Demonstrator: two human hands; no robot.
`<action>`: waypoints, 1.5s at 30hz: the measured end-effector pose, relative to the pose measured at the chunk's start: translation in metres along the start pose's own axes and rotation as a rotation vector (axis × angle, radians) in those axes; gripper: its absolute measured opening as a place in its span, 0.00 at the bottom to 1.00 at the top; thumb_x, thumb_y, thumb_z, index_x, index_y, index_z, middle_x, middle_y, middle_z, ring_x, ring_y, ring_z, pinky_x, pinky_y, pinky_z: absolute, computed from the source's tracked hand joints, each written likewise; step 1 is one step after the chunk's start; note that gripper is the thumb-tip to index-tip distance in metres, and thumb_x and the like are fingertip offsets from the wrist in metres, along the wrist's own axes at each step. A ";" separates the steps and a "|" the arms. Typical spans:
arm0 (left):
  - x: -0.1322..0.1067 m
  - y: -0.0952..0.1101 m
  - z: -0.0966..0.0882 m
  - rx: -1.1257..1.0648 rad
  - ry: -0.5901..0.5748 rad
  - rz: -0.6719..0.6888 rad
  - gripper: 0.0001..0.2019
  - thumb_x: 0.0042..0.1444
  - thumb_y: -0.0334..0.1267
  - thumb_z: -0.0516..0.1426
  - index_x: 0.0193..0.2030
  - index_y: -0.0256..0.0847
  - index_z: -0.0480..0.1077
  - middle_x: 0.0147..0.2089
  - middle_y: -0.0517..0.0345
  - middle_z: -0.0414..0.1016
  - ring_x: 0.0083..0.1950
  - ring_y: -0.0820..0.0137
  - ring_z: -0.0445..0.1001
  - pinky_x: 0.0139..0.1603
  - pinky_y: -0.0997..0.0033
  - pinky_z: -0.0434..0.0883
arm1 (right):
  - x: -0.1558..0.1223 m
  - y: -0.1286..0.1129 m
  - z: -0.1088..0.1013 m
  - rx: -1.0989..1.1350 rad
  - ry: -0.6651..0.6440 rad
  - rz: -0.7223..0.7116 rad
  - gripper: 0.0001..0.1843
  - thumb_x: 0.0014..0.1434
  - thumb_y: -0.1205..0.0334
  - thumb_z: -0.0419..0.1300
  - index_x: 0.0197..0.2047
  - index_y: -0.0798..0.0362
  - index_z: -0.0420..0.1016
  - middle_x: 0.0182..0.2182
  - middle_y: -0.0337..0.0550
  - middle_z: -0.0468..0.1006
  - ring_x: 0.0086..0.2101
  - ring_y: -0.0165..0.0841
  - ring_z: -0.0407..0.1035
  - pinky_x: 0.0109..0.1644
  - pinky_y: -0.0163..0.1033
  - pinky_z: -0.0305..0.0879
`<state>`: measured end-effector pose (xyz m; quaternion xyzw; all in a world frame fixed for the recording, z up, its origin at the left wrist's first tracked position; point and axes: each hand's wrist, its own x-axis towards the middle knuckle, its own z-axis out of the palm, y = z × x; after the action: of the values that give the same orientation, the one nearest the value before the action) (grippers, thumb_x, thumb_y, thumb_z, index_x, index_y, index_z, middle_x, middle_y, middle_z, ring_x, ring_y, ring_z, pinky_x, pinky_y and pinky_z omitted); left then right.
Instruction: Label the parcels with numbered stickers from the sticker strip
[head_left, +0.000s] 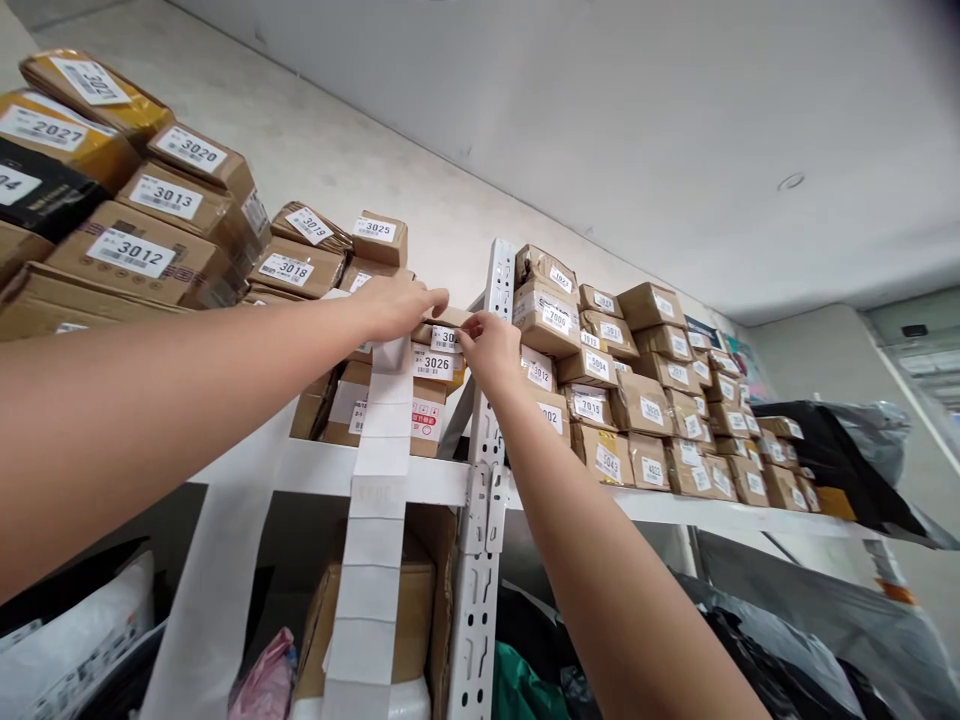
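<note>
Right grip (489,350) covers the end of the number on the slim box's label (442,340), just above 3026. Left grip (394,300) hides the top of the label strip (382,430); can't tell how it's held. Strip's bottom is cut by frame. Strip also blocks the middle of the red-print box (427,415) at the left shelf (435,482) front edge. Left forearm (187,390) hides that edge's left stretch. Black parcel (67,200) number clipped, ends "04". Labels toward right shelf's (660,508) far end: too small.

Creased white label strip (375,520) hangs near a small brown labelled box (445,340).
</note>
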<state>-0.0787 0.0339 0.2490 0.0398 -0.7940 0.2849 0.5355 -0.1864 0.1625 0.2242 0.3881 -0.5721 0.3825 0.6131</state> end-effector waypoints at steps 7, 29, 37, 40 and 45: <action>-0.012 0.002 0.003 0.075 0.030 0.051 0.18 0.61 0.34 0.46 0.54 0.56 0.67 0.56 0.55 0.69 0.44 0.61 0.72 0.39 0.66 0.66 | 0.002 -0.006 -0.003 -0.163 -0.080 -0.037 0.02 0.55 0.67 0.60 0.34 0.53 0.73 0.29 0.46 0.76 0.34 0.39 0.70 0.40 0.44 0.64; -0.002 0.002 -0.006 0.158 -0.031 0.125 0.23 0.48 0.49 0.58 0.53 0.54 0.71 0.55 0.52 0.67 0.47 0.57 0.70 0.44 0.62 0.64 | -0.007 0.029 -0.016 -0.246 -0.257 -0.283 0.25 0.48 0.78 0.53 0.50 0.55 0.68 0.45 0.52 0.76 0.49 0.46 0.64 0.52 0.50 0.63; -0.006 0.000 -0.025 0.087 0.078 0.054 0.20 0.50 0.48 0.59 0.51 0.54 0.70 0.52 0.53 0.67 0.46 0.60 0.70 0.43 0.63 0.66 | -0.003 0.018 -0.022 0.043 -0.029 -0.308 0.13 0.58 0.63 0.55 0.45 0.49 0.75 0.42 0.46 0.75 0.47 0.39 0.68 0.53 0.45 0.63; -0.012 0.003 -0.031 0.082 0.069 0.061 0.18 0.51 0.47 0.58 0.51 0.53 0.71 0.52 0.53 0.67 0.44 0.60 0.69 0.43 0.63 0.66 | -0.002 0.002 -0.017 -0.066 -0.007 -0.258 0.13 0.58 0.53 0.59 0.41 0.51 0.77 0.40 0.47 0.74 0.44 0.40 0.68 0.48 0.44 0.63; -0.021 0.004 -0.031 0.098 0.085 0.084 0.16 0.53 0.44 0.57 0.50 0.53 0.71 0.51 0.55 0.68 0.39 0.67 0.66 0.39 0.68 0.64 | 0.002 -0.003 -0.018 -0.232 -0.068 -0.345 0.12 0.57 0.52 0.62 0.41 0.50 0.77 0.43 0.48 0.74 0.42 0.40 0.69 0.41 0.41 0.63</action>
<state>-0.0450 0.0472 0.2371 0.0204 -0.7566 0.3473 0.5536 -0.1762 0.1780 0.2249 0.4198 -0.5578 0.1900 0.6903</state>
